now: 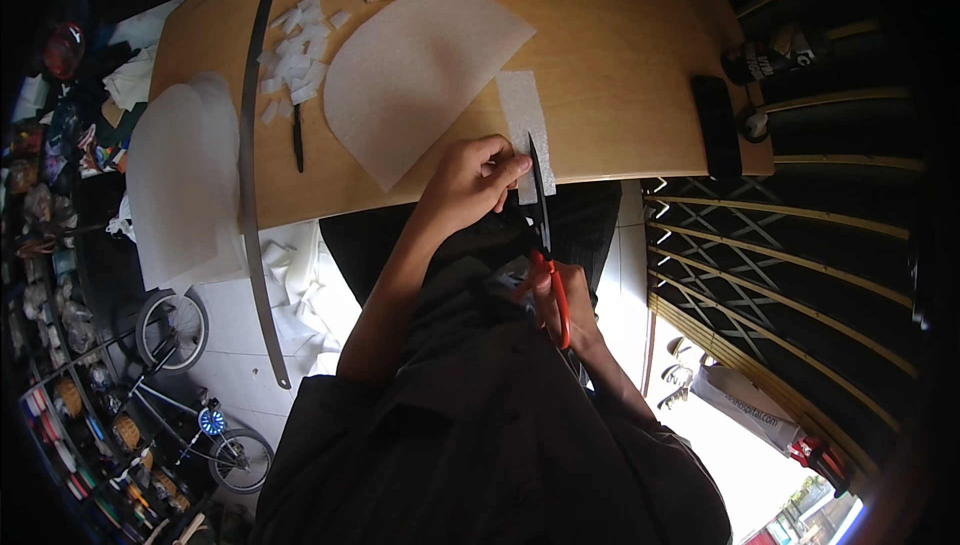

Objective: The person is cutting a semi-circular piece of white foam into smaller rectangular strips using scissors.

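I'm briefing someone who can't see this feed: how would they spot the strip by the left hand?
On the wooden table, go to the near edge by the left hand. The strip is at its thumb, white and straight-sided, with the dark-bladed scissors partly over it. Unlike the broad, rounded sheet to its left, it is narrow and reaches past the table edge.

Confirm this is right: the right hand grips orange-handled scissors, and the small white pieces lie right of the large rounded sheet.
Wrong side: in the head view, the small white pieces lie left of the large rounded sheet. The right hand does grip orange-handled scissors.
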`<state>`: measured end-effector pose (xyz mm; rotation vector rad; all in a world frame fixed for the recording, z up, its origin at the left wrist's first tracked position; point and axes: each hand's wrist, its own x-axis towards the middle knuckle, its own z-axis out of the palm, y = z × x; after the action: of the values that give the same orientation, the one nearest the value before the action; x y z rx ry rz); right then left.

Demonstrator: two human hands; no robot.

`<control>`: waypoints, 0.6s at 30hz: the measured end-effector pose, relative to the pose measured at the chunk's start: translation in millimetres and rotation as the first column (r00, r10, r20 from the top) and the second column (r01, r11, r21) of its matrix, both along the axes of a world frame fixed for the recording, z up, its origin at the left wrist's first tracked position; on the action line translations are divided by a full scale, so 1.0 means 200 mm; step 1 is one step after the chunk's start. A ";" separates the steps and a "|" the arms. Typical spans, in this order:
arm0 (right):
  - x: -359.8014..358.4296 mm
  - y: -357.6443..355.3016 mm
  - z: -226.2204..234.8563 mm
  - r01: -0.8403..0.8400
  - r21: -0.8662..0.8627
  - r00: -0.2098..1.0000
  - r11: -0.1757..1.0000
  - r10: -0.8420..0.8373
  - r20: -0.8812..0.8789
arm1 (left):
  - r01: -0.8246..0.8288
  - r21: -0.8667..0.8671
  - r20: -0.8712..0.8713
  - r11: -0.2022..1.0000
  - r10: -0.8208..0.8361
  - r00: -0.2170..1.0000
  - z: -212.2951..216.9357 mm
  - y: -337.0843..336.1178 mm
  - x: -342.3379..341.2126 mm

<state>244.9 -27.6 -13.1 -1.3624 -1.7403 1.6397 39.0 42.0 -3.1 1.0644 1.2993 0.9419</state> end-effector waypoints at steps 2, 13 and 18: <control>-0.01 0.00 0.00 0.010 0.041 0.999 0.999 -0.009 -0.045 | 0.012 0.002 -0.028 1.000 -0.012 1.000 0.00 -0.01 0.00; 0.01 0.05 0.04 -0.047 0.005 0.999 0.999 0.047 0.026 | -0.045 0.078 0.012 0.996 0.045 0.999 -0.01 -0.01 -0.04; 0.04 0.06 0.02 -0.099 0.049 0.994 0.994 0.097 0.046 | -0.062 0.120 -0.024 0.991 0.065 0.998 -0.01 0.00 -0.05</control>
<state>253.0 -15.6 -8.5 -1.3179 -1.8884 1.6156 29.1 41.5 -4.3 1.1370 1.3202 1.0669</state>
